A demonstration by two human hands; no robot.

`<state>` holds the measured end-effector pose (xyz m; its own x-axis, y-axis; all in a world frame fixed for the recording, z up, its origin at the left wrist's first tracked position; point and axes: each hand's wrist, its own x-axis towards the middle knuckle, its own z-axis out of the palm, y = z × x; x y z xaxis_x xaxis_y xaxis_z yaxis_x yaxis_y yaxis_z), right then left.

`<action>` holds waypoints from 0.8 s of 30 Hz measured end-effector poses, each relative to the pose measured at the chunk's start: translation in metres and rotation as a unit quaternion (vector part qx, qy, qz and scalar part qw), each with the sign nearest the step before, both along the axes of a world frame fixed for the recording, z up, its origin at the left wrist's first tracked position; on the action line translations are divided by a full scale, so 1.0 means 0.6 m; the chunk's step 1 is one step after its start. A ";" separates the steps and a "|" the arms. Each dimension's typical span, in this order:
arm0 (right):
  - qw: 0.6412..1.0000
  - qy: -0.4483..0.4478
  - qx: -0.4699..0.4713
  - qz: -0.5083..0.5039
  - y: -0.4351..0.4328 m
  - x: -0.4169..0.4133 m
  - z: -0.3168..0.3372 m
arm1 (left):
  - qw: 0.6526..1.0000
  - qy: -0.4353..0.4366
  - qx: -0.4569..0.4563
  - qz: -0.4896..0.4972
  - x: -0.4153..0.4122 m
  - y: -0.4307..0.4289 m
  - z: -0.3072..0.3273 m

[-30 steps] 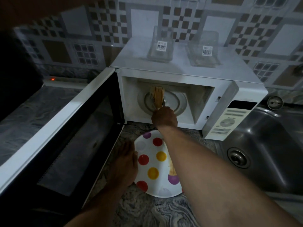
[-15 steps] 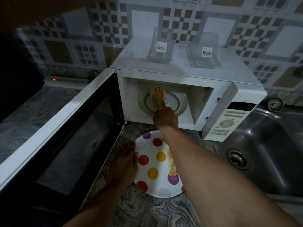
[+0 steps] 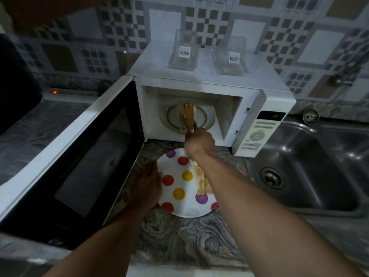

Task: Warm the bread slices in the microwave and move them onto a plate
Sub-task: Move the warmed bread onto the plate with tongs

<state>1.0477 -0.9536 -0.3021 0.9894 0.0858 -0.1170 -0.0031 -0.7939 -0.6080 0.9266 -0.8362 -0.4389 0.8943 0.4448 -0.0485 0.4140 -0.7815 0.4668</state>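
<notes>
Our right hand (image 3: pixel 200 141) is closed around the handles of metal tongs (image 3: pixel 188 124), whose tips flank the near end of the bread slices (image 3: pixel 187 114) standing on edge on the glass turntable (image 3: pixel 207 118) inside the microwave (image 3: pixel 199 90). Whether the tips already pinch a slice or merely sit beside it we cannot tell; the cavity is dim and the tips merge with the crust. Our left hand (image 3: pixel 148 183) lies flat, fingers extended and gripping nothing, against the left rim of the dotted plate (image 3: pixel 175 176), which sits on the counter just in front of the microwave, below its open door (image 3: pixel 79 154).

We judge the step in hand to be the transfer: toasted slices on the plate (image 3: pixel 201 180) already rest there, partly covered by our right forearm. The next move calls for a firm pinch on one slice, a lift clear of the turntable, and a short withdrawal out of the microwave and down to the plate.

Hidden or unclear: the count of slices in the microwave and on the plate, the right half of the plate, and the display reading on the microwave's panel.
</notes>
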 end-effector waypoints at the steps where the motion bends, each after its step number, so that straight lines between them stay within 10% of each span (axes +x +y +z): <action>1: 1.000 -0.007 -0.001 0.005 -0.007 -0.010 0.003 | 1.000 0.003 -0.001 0.000 0.000 0.000 0.002; 24: 0.996 -0.019 -0.074 0.043 -0.096 -0.264 -0.040 | 0.992 0.116 -0.013 -0.046 -0.027 -0.006 0.021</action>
<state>0.8896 -1.0110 -0.3258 0.9829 0.1554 -0.0983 0.0896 -0.8715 -0.4822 0.9103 -0.8400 -0.4261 0.8950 0.3572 -0.2673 0.4392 -0.8102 0.3881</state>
